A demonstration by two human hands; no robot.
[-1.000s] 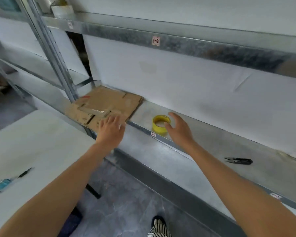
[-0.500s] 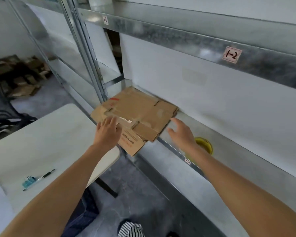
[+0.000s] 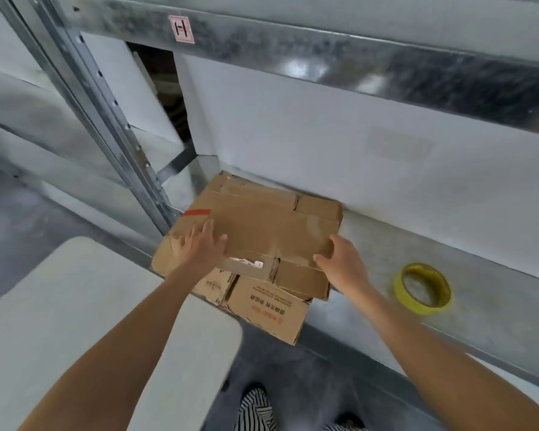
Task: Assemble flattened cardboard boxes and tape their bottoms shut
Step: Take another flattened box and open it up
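Note:
A stack of flattened brown cardboard boxes (image 3: 262,222) lies on the metal shelf (image 3: 386,244), its lower pieces hanging over the front edge. My left hand (image 3: 199,247) rests flat on the top box near its left front corner, fingers spread. At that box's right front edge, my right hand (image 3: 339,259) has its thumb on top; whether the fingers curl under the edge is unclear. A yellow tape roll (image 3: 423,289) lies flat on the shelf to the right of the boxes, apart from both hands.
A white table (image 3: 75,321) stands at lower left, its rounded corner close under the overhanging cardboard. A steel upright (image 3: 106,119) rises left of the boxes, and an upper shelf beam (image 3: 324,54) runs overhead. Grey floor and striped shoes (image 3: 255,412) lie below.
Both hands have come forward onto the top box. The right hand left the tape roll's side and reached the box's right edge. The view has shifted closer to the boxes.

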